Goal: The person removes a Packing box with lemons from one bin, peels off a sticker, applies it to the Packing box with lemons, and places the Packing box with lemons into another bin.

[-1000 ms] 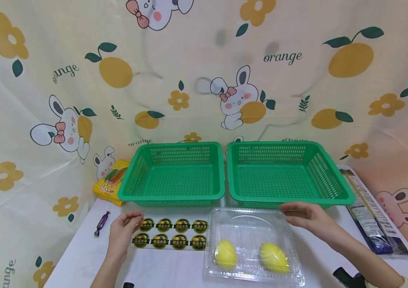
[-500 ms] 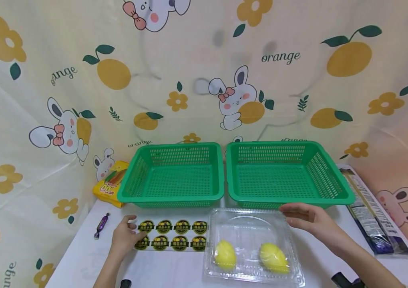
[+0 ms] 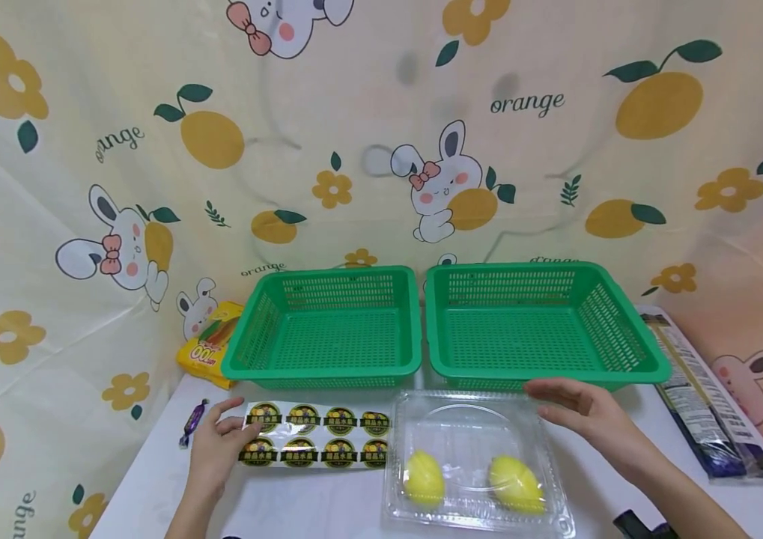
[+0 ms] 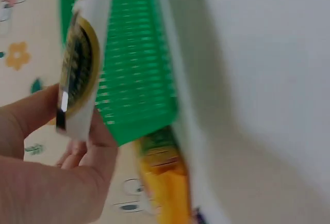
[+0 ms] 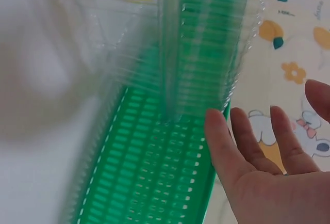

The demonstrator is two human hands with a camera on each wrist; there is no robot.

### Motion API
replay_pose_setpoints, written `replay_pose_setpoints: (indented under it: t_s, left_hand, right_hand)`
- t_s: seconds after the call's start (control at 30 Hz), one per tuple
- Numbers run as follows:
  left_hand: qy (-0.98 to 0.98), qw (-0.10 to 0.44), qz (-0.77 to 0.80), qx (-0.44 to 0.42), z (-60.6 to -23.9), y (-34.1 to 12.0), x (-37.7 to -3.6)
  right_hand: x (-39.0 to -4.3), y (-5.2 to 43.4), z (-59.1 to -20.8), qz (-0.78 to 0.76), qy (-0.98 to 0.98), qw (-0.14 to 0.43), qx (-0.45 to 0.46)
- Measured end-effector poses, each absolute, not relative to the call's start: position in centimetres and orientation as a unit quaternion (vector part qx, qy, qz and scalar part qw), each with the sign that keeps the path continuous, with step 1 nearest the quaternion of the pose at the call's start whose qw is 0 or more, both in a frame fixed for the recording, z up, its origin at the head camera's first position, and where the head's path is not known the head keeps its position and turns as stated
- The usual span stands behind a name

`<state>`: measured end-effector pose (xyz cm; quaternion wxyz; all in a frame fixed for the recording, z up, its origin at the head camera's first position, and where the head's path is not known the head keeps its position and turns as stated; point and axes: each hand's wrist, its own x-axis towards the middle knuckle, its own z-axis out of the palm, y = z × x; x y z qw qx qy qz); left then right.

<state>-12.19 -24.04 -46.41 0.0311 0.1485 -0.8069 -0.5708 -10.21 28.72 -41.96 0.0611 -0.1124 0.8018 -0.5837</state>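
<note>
My left hand (image 3: 214, 443) pinches the left edge of a sheet of stickers (image 3: 318, 436), its thumb over the front. Round black-and-gold labels fill the sheet in two rows. In the left wrist view the sticker sheet (image 4: 81, 74) is seen nearly edge-on between thumb and fingers. To its right lies a clear plastic clamshell box (image 3: 465, 427) with two yellow lemons (image 3: 424, 477) inside, seen through the plastic. My right hand (image 3: 586, 413) is at the box's far right corner, fingers relaxed and holding nothing. In the right wrist view its thumb is right by the box's ridged rim.
Behind the box and sheet, a left green basket (image 3: 323, 372) and a right green basket (image 3: 549, 374) stand side by side. A yellow snack packet (image 3: 209, 348) and a purple-wrapped candy (image 3: 193, 424) lie at left. A flat printed bag (image 3: 711, 408) lies at right, before a patterned cloth backdrop.
My left hand has taken hold of the sticker sheet's left edge and raised that side, shifting it slightly left. The right hand has stayed by the box corner.
</note>
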Motion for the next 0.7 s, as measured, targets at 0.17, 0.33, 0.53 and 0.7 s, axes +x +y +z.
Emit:
replay_pose_setpoints:
  t_s: [0.17, 0.33, 0.53, 0.7]
  left_hand:
    - [-0.787, 0.104, -0.582, 0.175, -43.9, -23.6, -11.2]
    - [-0.782, 0.153, -0.573, 0.192, -41.9, -22.9, -10.6]
    - [-0.782, 0.209, -0.559, 0.181, -39.8, -22.1, -10.1]
    - [-0.727, 0.27, -0.61, 0.164, -37.8, -20.5, -10.0]
  right_hand:
    - [-10.2, 28.0, -41.6, -0.587, 0.799, 0.055, -0.114]
    - [-10.1, 27.4, -41.3, -0.588, 0.799, 0.059, -0.112]
    - [-9.9, 27.0, -41.0, -0.603, 0.786, 0.061, -0.119]
    - [-9.9, 25.8, -40.2, -0.616, 0.773, 0.061, -0.142]
